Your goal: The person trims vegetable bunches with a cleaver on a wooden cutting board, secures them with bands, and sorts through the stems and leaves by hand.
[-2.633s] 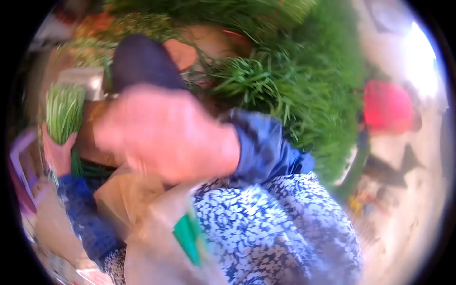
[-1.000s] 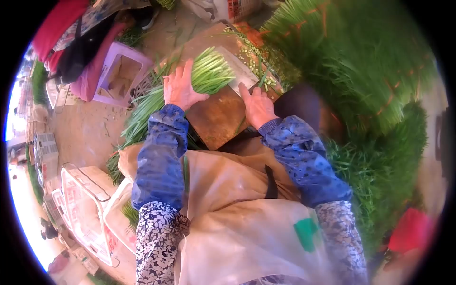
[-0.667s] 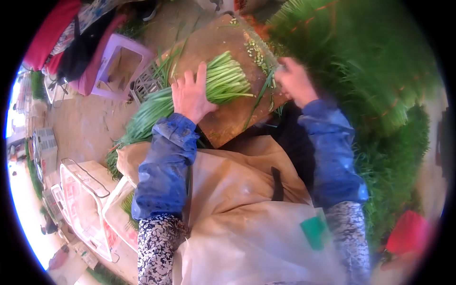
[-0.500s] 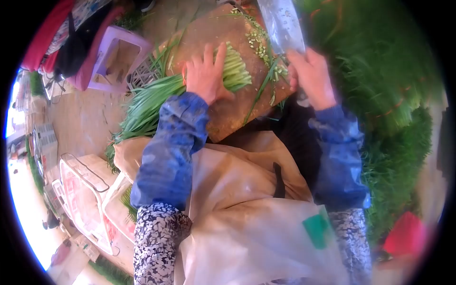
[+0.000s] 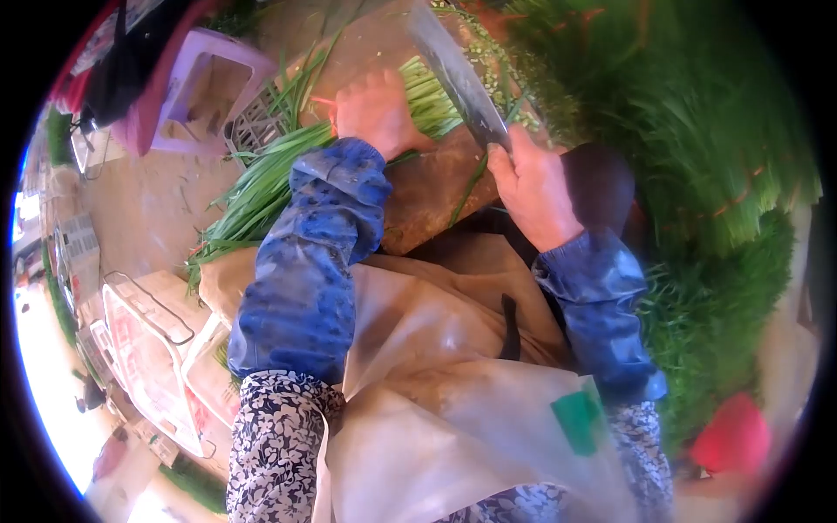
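Since the earlier frame, the cleaver (image 5: 458, 74) has been brought leftward over the wooden board (image 5: 432, 196), and its blade is now held beside the pale ends of the bunch of green stalks (image 5: 429, 98). Its handle is gripped in the right hand (image 5: 540, 187) — the fingers are clamped around it, with the thumb laid along the near side. Whether the stalks are touched by the edge cannot be told.

The bunch is pressed onto the board under the left hand (image 5: 377, 112), whose fingers have been drawn together and curled over it, after being spread more widely before. The pale ends are pointed right, while the long leaves are trailed left and near, over the board's edge. Small chopped pieces (image 5: 495, 68) are scattered on the far right of the board.

At far left, a purple stool (image 5: 205, 83) is seen, with a grey crate (image 5: 253, 126) between it and the leaves. The right side is filled by heaped greens (image 5: 697, 122) — partly blurred — and the lap is covered by a beige apron (image 5: 427, 314).
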A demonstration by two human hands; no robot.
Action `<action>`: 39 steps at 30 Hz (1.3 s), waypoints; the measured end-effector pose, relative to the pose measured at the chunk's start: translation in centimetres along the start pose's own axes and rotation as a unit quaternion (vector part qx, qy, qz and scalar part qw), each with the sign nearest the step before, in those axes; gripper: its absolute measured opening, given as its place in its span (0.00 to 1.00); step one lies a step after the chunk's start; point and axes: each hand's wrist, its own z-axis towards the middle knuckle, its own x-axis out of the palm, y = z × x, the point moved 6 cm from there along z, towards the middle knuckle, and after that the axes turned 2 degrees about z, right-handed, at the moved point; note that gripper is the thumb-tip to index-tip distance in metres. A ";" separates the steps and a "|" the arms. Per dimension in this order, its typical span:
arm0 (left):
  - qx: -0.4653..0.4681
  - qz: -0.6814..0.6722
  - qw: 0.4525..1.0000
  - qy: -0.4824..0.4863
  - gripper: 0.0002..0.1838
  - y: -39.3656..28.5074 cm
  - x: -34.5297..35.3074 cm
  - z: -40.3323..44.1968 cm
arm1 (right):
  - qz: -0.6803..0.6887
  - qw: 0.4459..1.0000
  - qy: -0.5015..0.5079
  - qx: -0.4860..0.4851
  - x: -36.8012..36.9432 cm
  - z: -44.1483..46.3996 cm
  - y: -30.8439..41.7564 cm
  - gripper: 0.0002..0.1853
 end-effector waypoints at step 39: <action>0.029 0.005 0.999 0.017 0.37 -2.0 -2.5 0.3 | -0.162 0.985 0.057 0.027 5.2 6.9 -2.6 0.16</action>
